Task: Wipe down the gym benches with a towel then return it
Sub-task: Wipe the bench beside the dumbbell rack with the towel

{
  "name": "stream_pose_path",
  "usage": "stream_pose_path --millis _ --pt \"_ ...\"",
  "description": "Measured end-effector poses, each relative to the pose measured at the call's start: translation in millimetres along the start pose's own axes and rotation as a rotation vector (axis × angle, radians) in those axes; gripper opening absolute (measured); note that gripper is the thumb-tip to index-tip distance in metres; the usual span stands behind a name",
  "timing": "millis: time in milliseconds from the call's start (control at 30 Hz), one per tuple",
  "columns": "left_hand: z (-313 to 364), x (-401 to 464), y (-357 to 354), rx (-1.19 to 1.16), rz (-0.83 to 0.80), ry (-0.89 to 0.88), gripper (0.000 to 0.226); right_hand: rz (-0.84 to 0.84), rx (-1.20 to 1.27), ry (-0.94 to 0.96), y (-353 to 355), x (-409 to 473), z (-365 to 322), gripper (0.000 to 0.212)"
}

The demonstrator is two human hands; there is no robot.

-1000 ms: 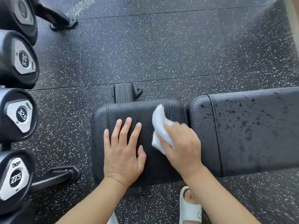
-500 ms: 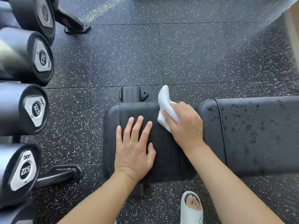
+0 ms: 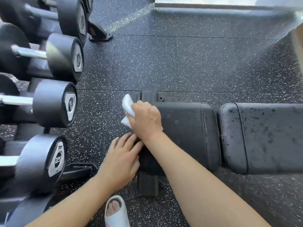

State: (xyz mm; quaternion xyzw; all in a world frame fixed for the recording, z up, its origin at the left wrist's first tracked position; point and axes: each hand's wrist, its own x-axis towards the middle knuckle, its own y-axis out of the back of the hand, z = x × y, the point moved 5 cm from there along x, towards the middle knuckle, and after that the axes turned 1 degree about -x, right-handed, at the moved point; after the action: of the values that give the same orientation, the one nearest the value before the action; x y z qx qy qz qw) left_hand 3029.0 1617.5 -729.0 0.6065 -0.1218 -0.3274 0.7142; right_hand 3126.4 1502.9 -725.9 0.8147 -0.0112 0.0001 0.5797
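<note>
A black padded gym bench lies across the frame: a small seat pad [image 3: 185, 133] on the left and a longer back pad [image 3: 270, 138] on the right, speckled with wet spots. My right hand [image 3: 146, 120] grips a bunched white towel [image 3: 127, 106] and presses it over the far left corner of the seat pad. Fingers spread, my left hand [image 3: 121, 159] rests on the near left edge of the same pad, just under my right wrist. That edge of the pad is hidden by both hands.
A rack of black dumbbells [image 3: 54, 105] fills the left side, close to the bench end. The bench's foot brackets [image 3: 148, 185] stick out front and back. My white sandal [image 3: 116, 212] stands on the speckled rubber floor [image 3: 164, 66]. A raised ledge runs along the top.
My right hand has swept the towel leftward across the seat pad to its far left corner. My left hand slid to the pad's left edge. The view shifted left.
</note>
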Motion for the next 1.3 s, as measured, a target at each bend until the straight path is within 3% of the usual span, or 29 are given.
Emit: stream_pose_path --millis 100,200,300,367,433,533,600,733,933,1000,1100,1233,1300 --pt "-18 -38 6 0.023 -0.031 -0.038 0.051 0.003 -0.040 0.239 -3 -43 -17 0.027" --pt "-7 -47 9 -0.018 -0.036 -0.084 0.051 0.119 0.053 0.305 5 -83 8 0.031" --pt "16 -33 12 -0.091 -0.008 -0.114 0.047 0.107 0.007 0.337 17 -117 64 0.026" --pt "26 -17 15 -0.153 0.042 -0.060 0.046 0.159 -0.091 0.244 35 -134 122 0.023" --pt "32 -3 14 -0.216 0.069 0.005 0.046 0.205 -0.080 -0.024 58 -142 173 0.026" --pt "39 10 13 -0.296 0.082 0.112 0.047 0.272 -0.086 -0.309 62 -142 171 0.026" --pt "40 15 14 -0.331 0.094 0.179 0.047 0.295 -0.133 -0.244 45 -143 123 0.023" --pt "30 19 20 -0.384 0.116 0.322 0.049 0.222 0.045 0.060 5 -165 47 0.018" --pt "48 34 30 -0.304 0.123 0.272 0.049 0.197 -0.015 0.291 19 -182 104 0.011" --pt "68 48 31 -0.301 0.126 0.225 0.049 0.210 -0.100 0.271 35 -190 145 0.004" --pt "99 68 30 -0.327 0.149 0.173 0.044 0.266 -0.238 0.113 65 -188 206 0.013" --pt "141 90 24 -0.351 0.146 0.109 0.047 0.159 -0.137 0.076 83 -186 240 0.015" --pt "161 101 21 -0.349 0.131 0.076 0.048 0.184 -0.046 0.006 96 -187 249 0.013"
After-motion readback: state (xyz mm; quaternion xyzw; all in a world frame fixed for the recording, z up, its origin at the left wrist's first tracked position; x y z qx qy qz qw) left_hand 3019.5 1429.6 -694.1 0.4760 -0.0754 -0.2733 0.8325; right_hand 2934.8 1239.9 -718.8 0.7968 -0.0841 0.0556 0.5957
